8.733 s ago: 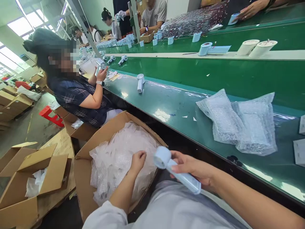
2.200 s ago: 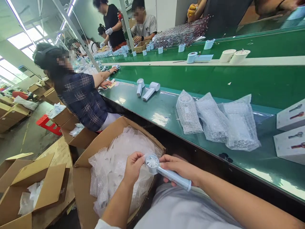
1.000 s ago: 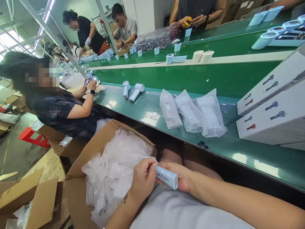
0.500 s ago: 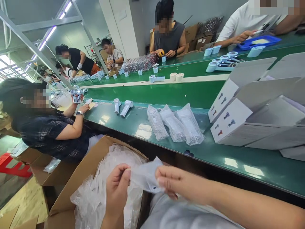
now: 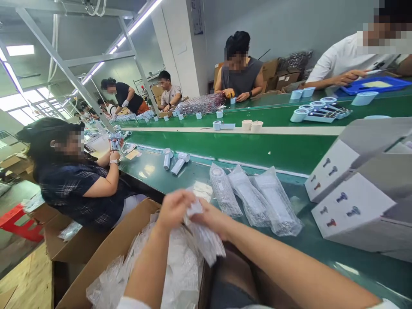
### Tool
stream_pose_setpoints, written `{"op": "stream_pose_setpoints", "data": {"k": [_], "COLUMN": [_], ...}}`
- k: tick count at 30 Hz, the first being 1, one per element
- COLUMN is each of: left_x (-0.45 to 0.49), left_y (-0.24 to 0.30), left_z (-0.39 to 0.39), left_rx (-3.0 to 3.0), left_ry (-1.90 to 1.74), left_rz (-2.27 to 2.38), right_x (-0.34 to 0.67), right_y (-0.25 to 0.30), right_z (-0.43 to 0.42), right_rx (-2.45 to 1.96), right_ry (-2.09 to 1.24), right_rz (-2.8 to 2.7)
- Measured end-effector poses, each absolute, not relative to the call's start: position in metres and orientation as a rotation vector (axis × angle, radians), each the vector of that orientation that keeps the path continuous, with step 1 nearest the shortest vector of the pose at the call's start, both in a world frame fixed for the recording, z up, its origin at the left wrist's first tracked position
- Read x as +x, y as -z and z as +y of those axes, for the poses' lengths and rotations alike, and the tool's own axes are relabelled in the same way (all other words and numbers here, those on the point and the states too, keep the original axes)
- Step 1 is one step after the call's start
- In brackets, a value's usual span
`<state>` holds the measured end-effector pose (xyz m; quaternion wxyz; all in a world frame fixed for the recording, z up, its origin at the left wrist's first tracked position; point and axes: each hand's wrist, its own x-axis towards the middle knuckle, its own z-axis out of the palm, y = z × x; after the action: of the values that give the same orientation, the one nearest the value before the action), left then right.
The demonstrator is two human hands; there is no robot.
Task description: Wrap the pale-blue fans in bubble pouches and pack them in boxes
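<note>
My left hand [image 5: 174, 209] and my right hand [image 5: 210, 219] are both closed on the top of a bubble-wrap bag [image 5: 204, 238] that hangs between them, over the front edge of the green conveyor table [image 5: 231, 150]. The bag holds a pale handheld fan, which shows only faintly through the wrap. Both hands are blurred by motion. Below them an open cardboard box [image 5: 106, 253] is full of empty bubble bags [image 5: 175, 274]. Three wrapped fans [image 5: 254, 199] lie side by side on the table just right of my hands.
White product boxes [image 5: 354, 201] printed with small fans are stacked at the right. Two bare fans [image 5: 175, 159] lie farther left on the table. A seated person in a dark plaid shirt [image 5: 77, 189] holds fans at the left. Other workers sit across the belt.
The fan went from bare in my right hand into a bubble bag. Both hands have since risen with the bag toward the table edge, and my view has tilted up.
</note>
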<state>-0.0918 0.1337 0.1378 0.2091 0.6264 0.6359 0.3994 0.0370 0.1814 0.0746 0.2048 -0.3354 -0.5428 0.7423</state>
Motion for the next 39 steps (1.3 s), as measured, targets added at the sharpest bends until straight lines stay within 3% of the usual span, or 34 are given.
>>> {"op": "stream_pose_setpoints", "data": {"k": [3, 7, 14, 16, 19, 21, 26, 33, 39], "left_x": [-0.146, -0.179, -0.180, -0.169, -0.136, -0.117, -0.140, -0.164, -0.166], "left_y": [-0.125, -0.095, -0.066, -0.063, -0.055, -0.041, 0.033, 0.143, 0.161], "left_z": [0.216, 0.290, 0.273, 0.230, 0.142, 0.083, 0.008, 0.060, 0.075], "left_rx": [1.461, 1.299, 1.169, 1.119, 1.149, 1.193, 0.634, 0.336, 0.327], "left_ry": [-1.190, -1.067, -1.042, -1.084, -1.359, -1.600, -1.529, -1.434, -1.373], "left_rz": [2.244, 2.423, 2.484, 2.499, 2.402, 2.257, 1.987, 2.203, 2.129], "right_x": [0.021, 0.014, 0.022, 0.014, -0.011, -0.028, -0.027, 0.053, 0.105], "right_y": [-0.079, -0.065, -0.065, -0.077, -0.090, -0.091, -0.069, -0.026, -0.005], "right_z": [0.235, 0.275, 0.257, 0.244, 0.215, 0.189, 0.138, 0.123, 0.117], "right_rx": [-1.112, -1.232, -1.127, -1.049, -0.947, -0.911, -0.890, -1.098, -1.221], "right_ry": [-1.655, -1.281, -0.817, -1.045, -1.844, -2.176, -2.454, -2.634, -2.650], "right_rz": [-1.696, -1.853, -2.087, -1.967, -1.537, -1.287, -1.014, -1.049, -0.978]}}
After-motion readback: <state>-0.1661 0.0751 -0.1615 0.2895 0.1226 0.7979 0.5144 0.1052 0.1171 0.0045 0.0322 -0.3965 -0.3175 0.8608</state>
